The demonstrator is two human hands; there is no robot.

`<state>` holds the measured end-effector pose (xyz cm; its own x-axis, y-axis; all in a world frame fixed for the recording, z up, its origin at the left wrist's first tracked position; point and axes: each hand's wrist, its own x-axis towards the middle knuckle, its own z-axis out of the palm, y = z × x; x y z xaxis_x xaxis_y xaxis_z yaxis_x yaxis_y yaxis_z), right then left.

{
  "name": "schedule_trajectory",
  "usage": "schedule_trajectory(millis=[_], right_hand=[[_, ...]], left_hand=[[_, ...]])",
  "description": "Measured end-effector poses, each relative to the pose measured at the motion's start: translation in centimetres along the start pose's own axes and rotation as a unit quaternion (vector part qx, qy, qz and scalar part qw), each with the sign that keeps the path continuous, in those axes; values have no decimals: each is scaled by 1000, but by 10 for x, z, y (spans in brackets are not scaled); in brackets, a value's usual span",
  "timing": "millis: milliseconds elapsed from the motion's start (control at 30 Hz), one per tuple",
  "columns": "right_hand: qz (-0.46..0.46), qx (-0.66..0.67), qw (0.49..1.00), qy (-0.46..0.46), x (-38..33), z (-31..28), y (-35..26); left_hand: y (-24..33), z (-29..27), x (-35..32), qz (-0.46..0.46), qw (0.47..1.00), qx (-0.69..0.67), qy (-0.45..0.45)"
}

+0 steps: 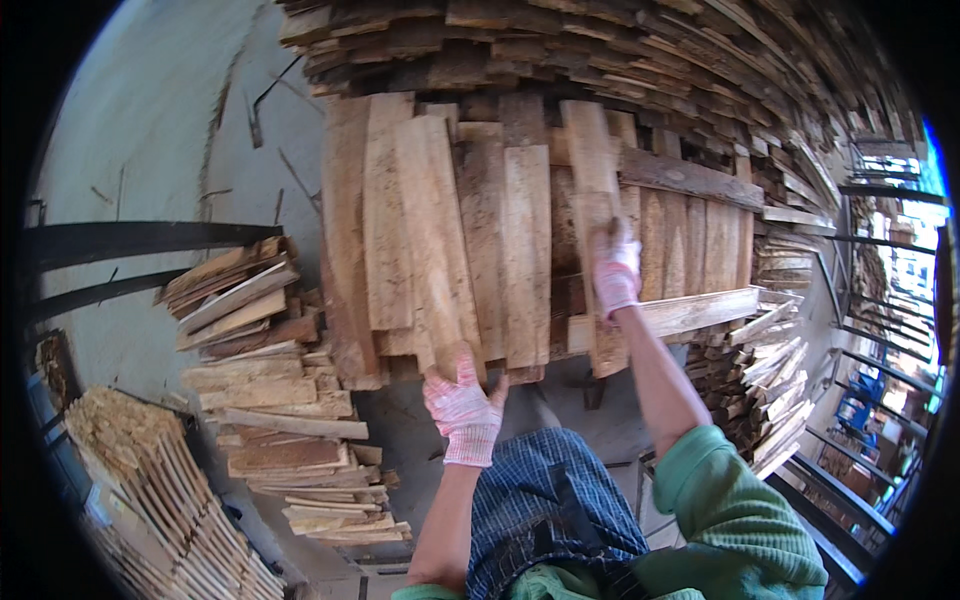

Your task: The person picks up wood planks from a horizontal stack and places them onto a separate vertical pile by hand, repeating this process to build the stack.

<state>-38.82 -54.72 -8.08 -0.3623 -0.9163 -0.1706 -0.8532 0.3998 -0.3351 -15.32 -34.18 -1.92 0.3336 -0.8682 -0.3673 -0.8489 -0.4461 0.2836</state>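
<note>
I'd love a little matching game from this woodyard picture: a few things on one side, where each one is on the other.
Things:
1. left hand
2. right hand
3. small stack of boards
4. green sleeve

Places:
A. on the floor, at left
B. on the right arm, lower right
C. at the near end of a slanted plank
D. farther up, on a narrow plank

Pairs: 1-C, 2-D, 3-A, 4-B

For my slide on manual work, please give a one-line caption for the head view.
Two gloved hands, left hand and right hand, grip pale rough-sawn wooden boards on a stack.

We press the gloved left hand (463, 412) and right hand (616, 272) against the stacked wooden planks (440, 230).
</note>
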Motion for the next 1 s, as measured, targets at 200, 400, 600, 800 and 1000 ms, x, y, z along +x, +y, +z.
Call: schedule_trajectory(millis=[200, 400, 600, 800, 1000], right_hand=[[67, -3, 988, -136, -23, 11, -60], [-90, 68, 990, -79, -13, -25, -39], [139, 624, 697, -324, -47, -98, -53], [58, 228, 955, -182, 35, -84, 6], [-31, 2, 991, -128, 44, 4, -18]], left_hand=[[4, 19, 5, -40, 998, -27, 33], [44, -46, -32, -4, 929, -370, -19], [105, -44, -50, 148, 779, -575, -202], [53, -73, 43, 95, 974, -204, -27], [-198, -28, 150, -75, 982, -161, 61]])
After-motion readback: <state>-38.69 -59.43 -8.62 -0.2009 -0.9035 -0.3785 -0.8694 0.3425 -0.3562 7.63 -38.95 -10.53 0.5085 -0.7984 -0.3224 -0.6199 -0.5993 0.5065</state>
